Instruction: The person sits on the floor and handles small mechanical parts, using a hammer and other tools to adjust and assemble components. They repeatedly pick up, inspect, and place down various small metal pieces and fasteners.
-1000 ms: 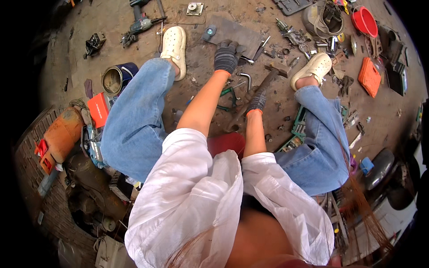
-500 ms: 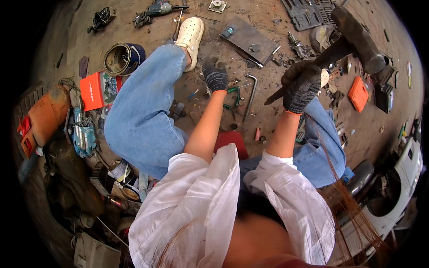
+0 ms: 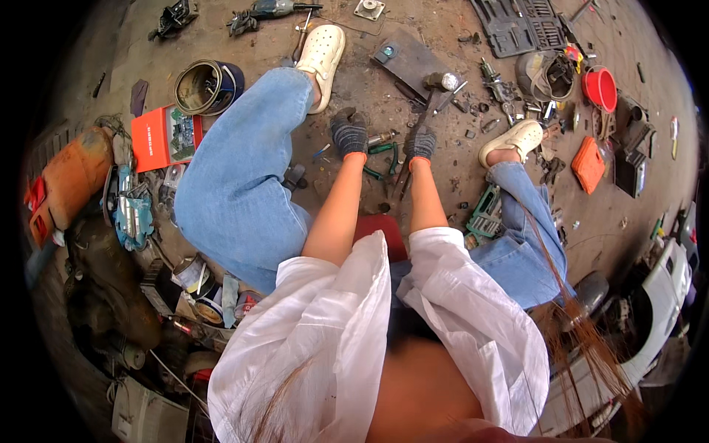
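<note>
My right hand (image 3: 420, 142), in a dark knit glove with an orange cuff, is closed around the handle of a heavy hammer (image 3: 441, 82). The hammer's head is down over the near right part of a dark flat metal plate (image 3: 408, 53); whether it touches the plate is unclear. A small round bluish piece (image 3: 387, 52) lies at the plate's far left. To the left, my left hand (image 3: 348, 134), gloved alike, hovers low over the floor with loosely bent fingers and nothing visible in it. Green-handled pliers (image 3: 384, 150) lie between my hands.
My cream clogs (image 3: 322, 55) flank the work spot. An open paint can (image 3: 210, 87) and a red-orange box (image 3: 152, 140) are at left. Toward the right lie a socket case (image 3: 511, 26), a red cup (image 3: 600, 88) and an orange case (image 3: 589, 165). A power tool (image 3: 266, 11) lies far off.
The hammer has swung down from raised at the upper right to the plate. My right hand has come left and lower with it, uncovering the red cup and right clog. My left hand stays nearly in place.
</note>
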The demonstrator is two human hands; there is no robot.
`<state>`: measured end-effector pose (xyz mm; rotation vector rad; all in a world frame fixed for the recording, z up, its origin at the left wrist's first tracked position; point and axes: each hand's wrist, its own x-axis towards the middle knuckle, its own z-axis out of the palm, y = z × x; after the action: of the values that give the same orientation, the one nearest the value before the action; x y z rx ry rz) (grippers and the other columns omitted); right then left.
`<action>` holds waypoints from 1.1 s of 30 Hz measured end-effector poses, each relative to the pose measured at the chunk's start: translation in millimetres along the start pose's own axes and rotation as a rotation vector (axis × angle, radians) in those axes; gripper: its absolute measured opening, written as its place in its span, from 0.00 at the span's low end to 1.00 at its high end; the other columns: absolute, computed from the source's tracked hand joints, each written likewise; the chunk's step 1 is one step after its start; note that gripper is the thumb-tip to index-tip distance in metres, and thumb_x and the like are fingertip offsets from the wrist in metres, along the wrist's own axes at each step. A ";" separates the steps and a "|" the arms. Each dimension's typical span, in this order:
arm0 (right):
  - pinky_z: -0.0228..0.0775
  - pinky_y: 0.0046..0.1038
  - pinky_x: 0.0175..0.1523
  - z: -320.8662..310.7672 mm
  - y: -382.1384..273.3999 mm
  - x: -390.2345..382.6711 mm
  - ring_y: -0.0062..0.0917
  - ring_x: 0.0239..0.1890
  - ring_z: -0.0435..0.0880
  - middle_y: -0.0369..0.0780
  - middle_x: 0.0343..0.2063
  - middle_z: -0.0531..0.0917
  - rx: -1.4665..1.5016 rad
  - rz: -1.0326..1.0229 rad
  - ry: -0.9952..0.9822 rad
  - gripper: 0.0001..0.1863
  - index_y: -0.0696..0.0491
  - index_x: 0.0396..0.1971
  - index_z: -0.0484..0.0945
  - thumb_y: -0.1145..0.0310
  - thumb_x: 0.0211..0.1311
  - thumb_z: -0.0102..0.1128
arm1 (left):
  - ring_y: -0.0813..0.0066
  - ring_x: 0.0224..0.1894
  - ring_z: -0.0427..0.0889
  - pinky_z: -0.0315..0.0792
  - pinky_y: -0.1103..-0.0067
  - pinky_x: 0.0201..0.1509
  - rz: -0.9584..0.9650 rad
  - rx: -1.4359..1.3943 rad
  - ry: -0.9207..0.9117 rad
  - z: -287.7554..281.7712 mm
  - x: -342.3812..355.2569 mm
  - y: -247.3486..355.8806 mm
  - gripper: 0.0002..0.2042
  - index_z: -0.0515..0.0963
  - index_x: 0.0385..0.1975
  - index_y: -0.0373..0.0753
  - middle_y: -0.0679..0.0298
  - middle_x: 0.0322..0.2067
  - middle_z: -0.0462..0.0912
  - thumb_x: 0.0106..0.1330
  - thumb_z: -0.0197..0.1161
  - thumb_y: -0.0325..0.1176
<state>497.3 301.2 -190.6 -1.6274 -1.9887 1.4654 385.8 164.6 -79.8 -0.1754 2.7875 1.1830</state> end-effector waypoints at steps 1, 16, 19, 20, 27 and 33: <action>0.54 0.31 0.14 -2.5 -15.9 -16.3 0.28 0.09 0.66 0.38 0.08 0.68 0.122 0.153 -0.042 0.23 0.52 0.15 0.70 0.48 0.58 0.45 | 0.60 0.36 0.78 0.70 0.72 0.44 -0.068 -0.014 -0.032 -6.3 -4.9 -4.1 0.11 0.78 0.32 0.36 0.54 0.33 0.79 0.51 0.59 0.32; 0.63 0.34 0.27 -75.4 -89.4 -56.6 0.28 0.20 0.70 0.39 0.16 0.74 0.566 0.723 0.028 0.34 0.57 0.21 0.75 0.36 0.54 0.44 | 0.55 0.44 0.72 0.66 0.66 0.49 0.521 -0.071 -0.250 90.3 40.8 124.0 0.14 0.74 0.38 0.40 0.53 0.39 0.74 0.49 0.60 0.30; 0.56 0.30 0.22 -67.2 -33.5 -51.3 0.24 0.17 0.63 0.36 0.15 0.68 0.725 0.749 0.086 0.30 0.53 0.21 0.71 0.36 0.54 0.45 | 0.55 0.47 0.71 0.66 0.66 0.51 0.725 -0.065 -0.370 154.5 71.9 165.4 0.16 0.73 0.41 0.42 0.53 0.42 0.73 0.49 0.60 0.33; 0.55 0.29 0.22 -65.4 -25.0 -52.6 0.24 0.17 0.63 0.36 0.15 0.68 0.793 0.766 0.099 0.30 0.53 0.21 0.71 0.37 0.54 0.45 | 0.56 0.49 0.70 0.65 0.67 0.53 0.711 0.021 -0.395 177.4 77.3 177.9 0.18 0.73 0.43 0.44 0.54 0.45 0.72 0.50 0.61 0.33; 0.55 0.28 0.21 -44.0 -3.1 -68.8 0.23 0.16 0.63 0.35 0.15 0.68 1.015 0.903 0.098 0.27 0.52 0.22 0.70 0.40 0.56 0.45 | 0.58 0.51 0.71 0.69 0.68 0.52 0.948 0.433 -0.436 283.8 111.8 214.6 0.21 0.68 0.50 0.44 0.54 0.50 0.69 0.54 0.59 0.34; 0.54 0.27 0.20 -33.5 2.2 -69.4 0.23 0.16 0.63 0.35 0.15 0.67 1.106 0.921 0.071 0.25 0.51 0.23 0.70 0.42 0.57 0.45 | 0.61 0.40 0.77 0.74 0.67 0.39 0.610 -0.038 -0.688 296.8 143.3 201.8 0.13 0.74 0.41 0.40 0.56 0.42 0.74 0.60 0.54 0.38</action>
<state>547.4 262.6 -146.6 -1.8962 -0.0546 2.0867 230.5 508.7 -162.6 0.9503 2.2309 1.0991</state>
